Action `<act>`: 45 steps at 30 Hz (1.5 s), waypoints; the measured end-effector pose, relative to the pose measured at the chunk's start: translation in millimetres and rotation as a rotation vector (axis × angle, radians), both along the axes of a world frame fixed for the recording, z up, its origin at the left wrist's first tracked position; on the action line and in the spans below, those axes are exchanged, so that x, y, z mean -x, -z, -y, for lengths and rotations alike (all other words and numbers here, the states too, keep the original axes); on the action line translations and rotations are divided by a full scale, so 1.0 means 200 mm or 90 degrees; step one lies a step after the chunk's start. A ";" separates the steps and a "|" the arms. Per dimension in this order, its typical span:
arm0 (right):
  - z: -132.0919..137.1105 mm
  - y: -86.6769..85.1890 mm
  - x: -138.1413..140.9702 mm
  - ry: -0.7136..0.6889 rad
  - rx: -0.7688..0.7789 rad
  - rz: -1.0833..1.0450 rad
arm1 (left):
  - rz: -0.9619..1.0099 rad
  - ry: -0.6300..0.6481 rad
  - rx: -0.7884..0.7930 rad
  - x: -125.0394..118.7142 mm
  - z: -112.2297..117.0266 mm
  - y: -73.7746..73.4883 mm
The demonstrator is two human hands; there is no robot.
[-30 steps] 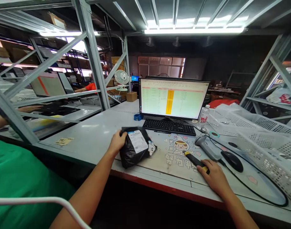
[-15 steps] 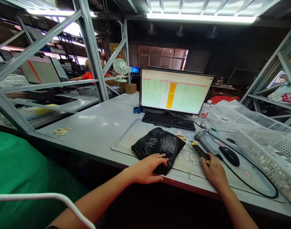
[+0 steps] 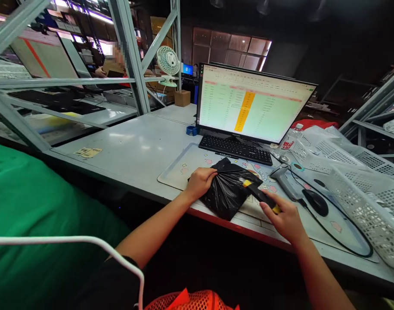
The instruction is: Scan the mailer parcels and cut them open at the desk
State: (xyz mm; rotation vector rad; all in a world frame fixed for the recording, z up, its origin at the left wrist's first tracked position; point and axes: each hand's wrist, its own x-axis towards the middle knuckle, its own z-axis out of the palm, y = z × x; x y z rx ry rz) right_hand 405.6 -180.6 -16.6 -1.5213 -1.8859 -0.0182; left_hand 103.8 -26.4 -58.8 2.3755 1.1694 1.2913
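Head view, black bag (image 3: 225,196), no legible label

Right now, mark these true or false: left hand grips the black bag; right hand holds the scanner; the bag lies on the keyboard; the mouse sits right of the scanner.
1. The left hand grips the black bag: true.
2. The right hand holds the scanner: false, it holds a black and yellow cutter; the scanner lies untouched.
3. The bag lies on the keyboard: false, it lies on the desk mat in front of it.
4. The mouse sits right of the scanner: true.
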 end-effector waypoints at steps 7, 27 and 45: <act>-0.16 -0.16 0.23 -0.046 0.037 0.227 | 0.026 0.052 -0.167 0.02 0.04 -0.01; -0.08 0.21 -0.18 0.192 -0.073 0.209 | -0.072 -0.091 -0.095 -0.01 0.05 -0.05; -0.44 0.05 0.69 0.068 0.104 0.206 | -0.260 -0.012 0.096 -0.22 -0.14 -0.27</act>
